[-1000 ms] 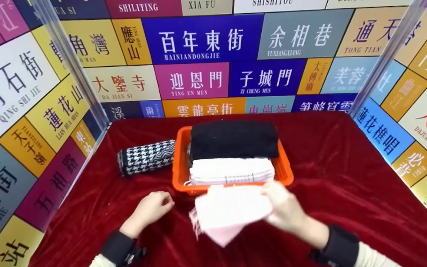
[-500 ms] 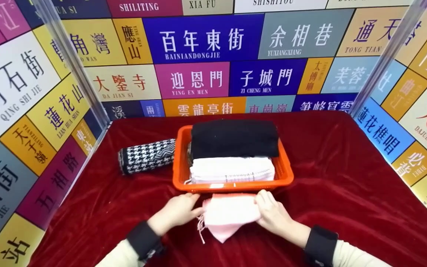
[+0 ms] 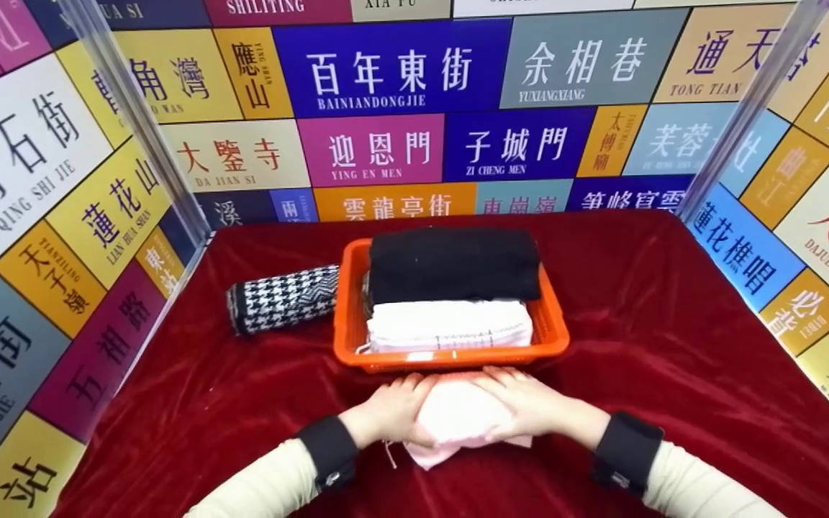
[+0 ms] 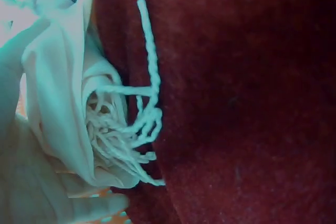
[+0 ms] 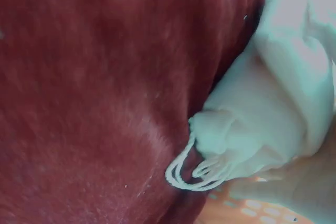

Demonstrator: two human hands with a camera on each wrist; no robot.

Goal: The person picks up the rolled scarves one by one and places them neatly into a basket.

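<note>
A folded pale pink scarf (image 3: 461, 414) with fringe lies on the red cloth just in front of the orange basket (image 3: 450, 360). My left hand (image 3: 391, 409) grips its left side, fingers on the far edge and thumb toward me. From the other side, my right hand (image 3: 542, 404) holds it in much the same way. In the left wrist view, twisted fringe spills from the scarf's (image 4: 60, 93) rolled end beside the left fingers. The right wrist view shows the scarf's (image 5: 262, 108) other end with a few fringe loops; the right fingers are partly hidden there.
The basket holds a folded black cloth (image 3: 454, 266) and a white folded cloth (image 3: 450, 321). Against its left side lies a rolled black-and-white houndstooth scarf (image 3: 285, 299). Panels with printed street names (image 3: 393, 68) stand behind and at both sides of the red velvet cloth (image 3: 630, 302).
The right hand has brought the pink scarf down onto the red cloth before the basket. My left hand has moved right and taken hold of it, and the scarf is now gathered more tightly.
</note>
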